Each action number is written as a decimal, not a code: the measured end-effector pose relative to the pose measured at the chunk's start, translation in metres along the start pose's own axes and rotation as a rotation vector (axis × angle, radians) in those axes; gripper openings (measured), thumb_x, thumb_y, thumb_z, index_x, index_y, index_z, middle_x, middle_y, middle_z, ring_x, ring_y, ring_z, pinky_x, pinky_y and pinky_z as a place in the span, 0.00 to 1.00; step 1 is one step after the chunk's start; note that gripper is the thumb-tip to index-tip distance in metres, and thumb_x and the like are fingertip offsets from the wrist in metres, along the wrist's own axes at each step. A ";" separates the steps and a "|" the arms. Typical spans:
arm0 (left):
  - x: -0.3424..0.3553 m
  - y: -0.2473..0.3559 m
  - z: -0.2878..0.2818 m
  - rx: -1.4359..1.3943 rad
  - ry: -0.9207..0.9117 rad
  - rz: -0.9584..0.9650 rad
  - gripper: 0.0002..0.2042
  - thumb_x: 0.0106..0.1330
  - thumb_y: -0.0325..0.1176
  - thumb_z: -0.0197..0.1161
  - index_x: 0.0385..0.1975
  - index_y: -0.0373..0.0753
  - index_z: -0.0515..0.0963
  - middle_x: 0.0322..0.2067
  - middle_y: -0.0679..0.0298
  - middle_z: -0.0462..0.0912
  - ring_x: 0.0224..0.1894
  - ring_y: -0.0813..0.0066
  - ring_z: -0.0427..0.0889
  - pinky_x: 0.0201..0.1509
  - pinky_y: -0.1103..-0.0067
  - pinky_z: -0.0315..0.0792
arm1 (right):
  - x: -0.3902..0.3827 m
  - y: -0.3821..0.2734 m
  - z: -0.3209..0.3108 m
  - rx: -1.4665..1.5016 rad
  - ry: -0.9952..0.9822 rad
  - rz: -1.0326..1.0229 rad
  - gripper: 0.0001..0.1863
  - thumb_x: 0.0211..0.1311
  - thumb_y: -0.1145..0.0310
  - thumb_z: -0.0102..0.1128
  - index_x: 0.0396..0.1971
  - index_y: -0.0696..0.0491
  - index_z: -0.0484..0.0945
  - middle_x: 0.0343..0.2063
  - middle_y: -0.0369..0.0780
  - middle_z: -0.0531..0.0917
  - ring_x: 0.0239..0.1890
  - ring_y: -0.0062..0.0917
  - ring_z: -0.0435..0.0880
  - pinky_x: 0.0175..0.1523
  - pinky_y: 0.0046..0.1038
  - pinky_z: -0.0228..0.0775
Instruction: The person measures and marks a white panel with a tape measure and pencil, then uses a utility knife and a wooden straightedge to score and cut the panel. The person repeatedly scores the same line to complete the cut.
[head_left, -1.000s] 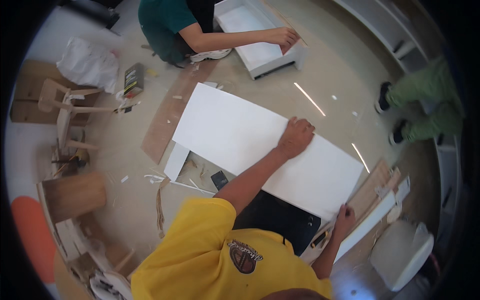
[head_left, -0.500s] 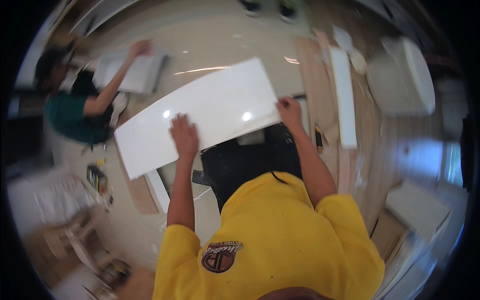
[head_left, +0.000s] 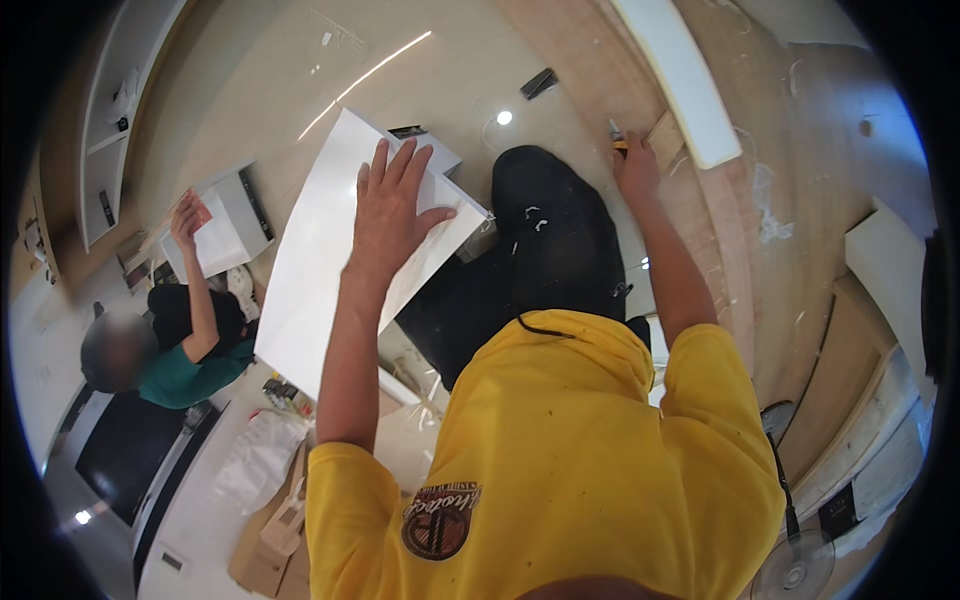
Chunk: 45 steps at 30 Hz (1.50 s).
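My left hand [head_left: 395,205] lies with fingers stretched and thumb apart on a glossy white panel [head_left: 320,240], near its right end. The panel slants across the floor beside my left leg. Out to the right, my right hand [head_left: 636,175] is closed round a utility knife [head_left: 620,146] with a yellow and black handle. The tip of the knife points away from me, over brown boards [head_left: 580,60]. Part of my fingers' grip is hidden by the back of the hand.
To the left a co-worker in a green shirt [head_left: 185,378] crouches by a white drawer-like box [head_left: 225,230], holding a reddish piece. A white strip [head_left: 690,90] lies on the boards at right. A small black object [head_left: 539,83] sits on the floor; a fan [head_left: 795,565] stands at lower right.
My view has turned to the right. My right hand has left the panel's edge and taken hold of the utility knife from the boards. My left hand is still on the panel.
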<state>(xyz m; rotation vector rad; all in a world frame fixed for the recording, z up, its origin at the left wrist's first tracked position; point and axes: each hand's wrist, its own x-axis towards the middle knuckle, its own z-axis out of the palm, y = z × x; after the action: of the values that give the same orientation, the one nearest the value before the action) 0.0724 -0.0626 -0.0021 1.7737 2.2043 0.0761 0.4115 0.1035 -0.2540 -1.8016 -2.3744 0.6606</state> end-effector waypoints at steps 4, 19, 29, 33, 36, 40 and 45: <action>0.028 -0.013 -0.017 0.073 -0.229 0.104 0.30 0.52 0.42 0.80 0.56 0.41 0.82 0.63 0.56 0.76 0.74 0.50 0.64 0.77 0.52 0.57 | 0.003 0.008 0.027 -0.206 -0.090 -0.029 0.18 0.64 0.71 0.62 0.53 0.53 0.76 0.47 0.48 0.80 0.50 0.48 0.81 0.51 0.49 0.77; -0.007 -0.063 0.027 -0.178 0.302 -0.533 0.26 0.75 0.39 0.63 0.67 0.33 0.70 0.71 0.45 0.65 0.75 0.41 0.60 0.75 0.55 0.59 | 0.032 -0.208 -0.092 0.940 -0.657 0.246 0.17 0.71 0.60 0.64 0.53 0.54 0.78 0.31 0.36 0.82 0.29 0.16 0.81 0.32 0.21 0.73; -0.018 -0.069 0.065 -0.072 0.380 -0.519 0.28 0.77 0.43 0.52 0.70 0.32 0.66 0.74 0.43 0.60 0.78 0.36 0.50 0.79 0.47 0.44 | -0.025 -0.323 -0.101 0.815 -0.614 -0.230 0.24 0.64 0.74 0.63 0.60 0.58 0.72 0.54 0.52 0.83 0.47 0.48 0.86 0.49 0.38 0.82; -0.021 -0.069 0.067 -0.097 0.392 -0.497 0.28 0.77 0.41 0.52 0.71 0.31 0.66 0.74 0.43 0.59 0.78 0.35 0.49 0.79 0.48 0.45 | -0.034 -0.319 -0.105 0.774 -0.655 -0.281 0.26 0.63 0.75 0.64 0.61 0.58 0.71 0.63 0.50 0.77 0.49 0.45 0.87 0.50 0.36 0.83; -0.016 -0.072 0.067 -0.099 0.405 -0.502 0.27 0.76 0.40 0.52 0.71 0.31 0.66 0.74 0.43 0.60 0.78 0.35 0.49 0.79 0.48 0.45 | -0.026 -0.310 -0.102 0.877 -0.593 -0.218 0.25 0.64 0.75 0.64 0.60 0.57 0.71 0.64 0.50 0.77 0.48 0.44 0.88 0.48 0.36 0.83; -0.017 -0.073 0.065 -0.106 0.403 -0.503 0.27 0.76 0.40 0.51 0.71 0.32 0.66 0.74 0.43 0.59 0.78 0.35 0.50 0.79 0.48 0.46 | -0.013 -0.316 -0.099 0.867 -0.571 -0.208 0.20 0.67 0.69 0.63 0.54 0.58 0.70 0.65 0.53 0.75 0.43 0.43 0.89 0.41 0.36 0.83; -0.022 -0.080 0.072 -0.113 0.415 -0.514 0.30 0.78 0.49 0.50 0.72 0.34 0.66 0.75 0.47 0.59 0.78 0.40 0.52 0.80 0.49 0.47 | 0.001 -0.347 -0.097 0.775 -0.797 -0.285 0.19 0.68 0.70 0.62 0.56 0.55 0.71 0.66 0.51 0.73 0.44 0.43 0.89 0.44 0.35 0.83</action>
<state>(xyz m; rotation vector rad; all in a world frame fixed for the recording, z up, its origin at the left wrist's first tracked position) 0.0209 -0.1132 -0.0850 1.1602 2.8130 0.4766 0.1317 0.0590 -0.0318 -0.9259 -2.1170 2.1590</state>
